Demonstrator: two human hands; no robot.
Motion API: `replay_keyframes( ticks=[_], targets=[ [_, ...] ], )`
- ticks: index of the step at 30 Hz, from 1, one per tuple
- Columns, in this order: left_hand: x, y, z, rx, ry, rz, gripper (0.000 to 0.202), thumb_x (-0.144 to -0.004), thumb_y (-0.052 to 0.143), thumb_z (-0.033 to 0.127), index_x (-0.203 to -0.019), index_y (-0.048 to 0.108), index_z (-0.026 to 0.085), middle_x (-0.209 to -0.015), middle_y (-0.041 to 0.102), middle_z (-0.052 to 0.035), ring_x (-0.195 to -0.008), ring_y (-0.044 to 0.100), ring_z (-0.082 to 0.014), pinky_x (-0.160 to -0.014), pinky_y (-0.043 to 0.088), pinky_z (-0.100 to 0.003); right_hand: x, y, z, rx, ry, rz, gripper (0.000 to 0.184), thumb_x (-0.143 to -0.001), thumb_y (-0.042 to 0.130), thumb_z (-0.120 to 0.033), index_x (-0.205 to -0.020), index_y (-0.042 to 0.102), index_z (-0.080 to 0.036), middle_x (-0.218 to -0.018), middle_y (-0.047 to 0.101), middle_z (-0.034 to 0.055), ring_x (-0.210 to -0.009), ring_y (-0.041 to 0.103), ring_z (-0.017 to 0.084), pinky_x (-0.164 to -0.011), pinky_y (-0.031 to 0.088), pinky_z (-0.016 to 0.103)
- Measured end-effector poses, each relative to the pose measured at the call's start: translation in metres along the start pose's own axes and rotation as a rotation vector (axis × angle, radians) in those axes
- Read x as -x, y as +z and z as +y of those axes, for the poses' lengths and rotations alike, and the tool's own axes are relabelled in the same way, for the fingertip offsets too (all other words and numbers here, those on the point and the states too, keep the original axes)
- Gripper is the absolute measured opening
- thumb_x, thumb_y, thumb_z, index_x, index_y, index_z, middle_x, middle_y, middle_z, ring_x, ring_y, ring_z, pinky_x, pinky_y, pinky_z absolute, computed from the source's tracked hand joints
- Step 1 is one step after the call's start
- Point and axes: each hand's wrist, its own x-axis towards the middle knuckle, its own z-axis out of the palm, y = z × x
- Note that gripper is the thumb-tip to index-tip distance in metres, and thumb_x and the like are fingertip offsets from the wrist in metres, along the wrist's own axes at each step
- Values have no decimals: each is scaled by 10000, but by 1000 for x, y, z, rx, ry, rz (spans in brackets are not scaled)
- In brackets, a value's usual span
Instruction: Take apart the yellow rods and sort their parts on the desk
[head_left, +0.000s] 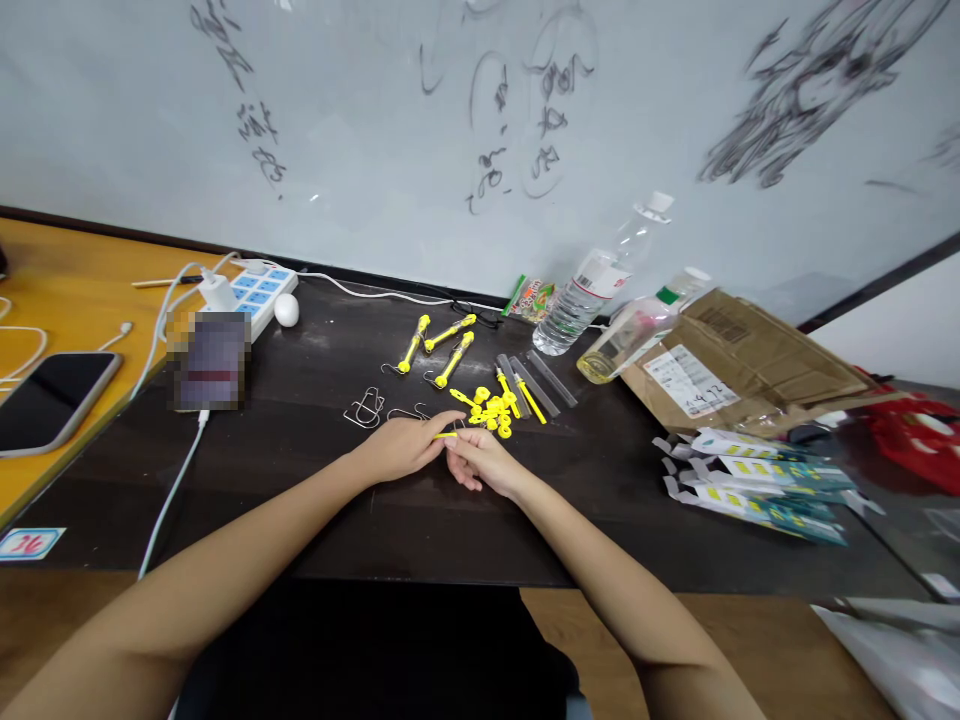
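My left hand [401, 447] and my right hand [484, 460] meet near the table's middle, fingers closed on a thin yellow plastic piece [445, 435]. A thin metal wire shows by the right fingertips; whether it joins the yellow piece I cannot tell. Just beyond my hands lies a pile of small yellow plastic parts [491, 410]. Bent metal hooks [366, 408] lie left of it. Clear tubes [553, 378] rest to the right, near yellow rods [530, 398]. Farther back are three yellow hooked tubes [454, 361], resembling small spring scales.
A water bottle [581, 305] and a second bottle [637, 325] stand behind, beside a cardboard package [712, 350]. Flattened small boxes [757, 485] lie at right. At left are a power strip [262, 292], a cabled device [210, 362] and a phone [56, 400].
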Motion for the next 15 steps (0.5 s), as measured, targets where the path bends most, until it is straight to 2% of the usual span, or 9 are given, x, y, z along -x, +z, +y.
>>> replay_keyframes(
  ticks=[5,8,15],
  targets=[
    [0,1,2,-14,-14,-11,450,-962,301,277,-1403,290,184,-880,700,-54,-784,678,-201,-691,481,-281,0,-1,3,134,-62,22,447,-844,508,-501,-556,454,-164,-362,465,-63,-253,312,24,-274,184,154],
    [0,1,4,-40,-24,-23,449,-965,288,270,-1404,286,174,-860,700,-57,-757,678,-203,-672,479,-279,-1,-2,5,196,-112,19,474,-870,469,-489,-524,435,-167,-353,434,-66,-262,298,22,-297,186,162],
    [0,4,7,-95,-89,-34,459,-970,265,281,-1414,267,164,-839,706,-68,-715,681,-228,-629,477,-295,-1,0,6,289,-89,71,516,-872,426,-528,-494,432,-176,-347,424,-59,-264,299,33,-305,203,173]
  ],
)
